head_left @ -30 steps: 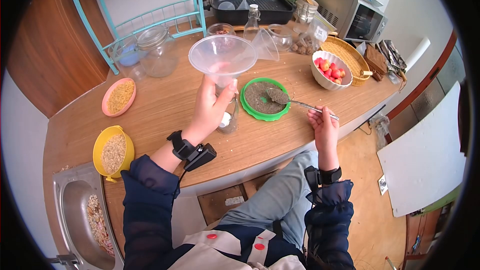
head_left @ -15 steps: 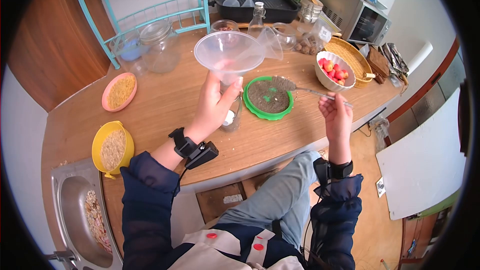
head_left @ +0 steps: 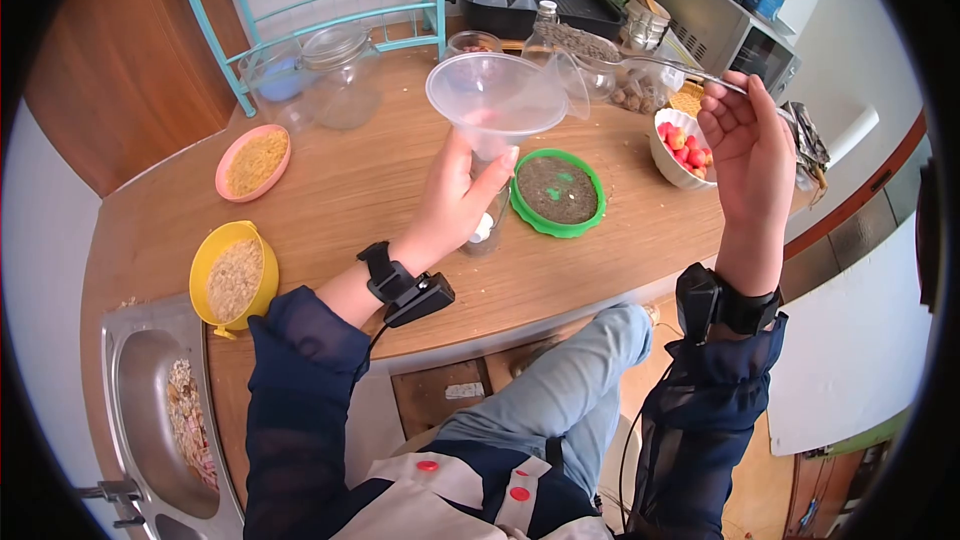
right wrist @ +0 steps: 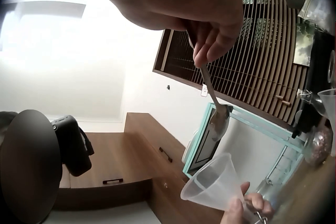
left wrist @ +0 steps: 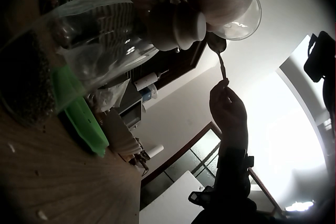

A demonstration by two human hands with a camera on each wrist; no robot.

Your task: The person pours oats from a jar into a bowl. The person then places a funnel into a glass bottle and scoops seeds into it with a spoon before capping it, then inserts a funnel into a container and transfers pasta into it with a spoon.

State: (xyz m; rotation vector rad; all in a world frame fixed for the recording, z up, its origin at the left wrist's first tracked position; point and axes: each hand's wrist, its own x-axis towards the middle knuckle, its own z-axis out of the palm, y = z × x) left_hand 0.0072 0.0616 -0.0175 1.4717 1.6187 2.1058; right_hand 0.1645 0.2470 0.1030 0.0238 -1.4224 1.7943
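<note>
Pinches a slender silver metal spoon (head_left: 665,63) by its thin handle, thumb against fingers, in the right hand (head_left: 745,145). Carries a rough, matte heap of grey-brown grains (head_left: 577,42) in the oval bowl. Grips with the left hand (head_left: 455,195), fingers curled round the narrow lower end of a smooth, translucent plastic cone funnel (head_left: 496,90). Below that hand, a clear glass bottle (left wrist: 79,50) with dark grains at the bottom; cannot tell the funnel's depth in its neck. Nearby on the wood-grain countertop (head_left: 350,230), a round, scallop-edged green plastic dish (head_left: 565,230) of similar grains.

Points leftward and slightly forward from the right hand, bowl end leading, spoon's long axis crosswise above the countertop; near the funnel's upturned mouth, yet apart from it.

Differs from half a second ago: spoon and right hand now raised, away from the green dish and closer to the funnel; left grip unchanged.
</note>
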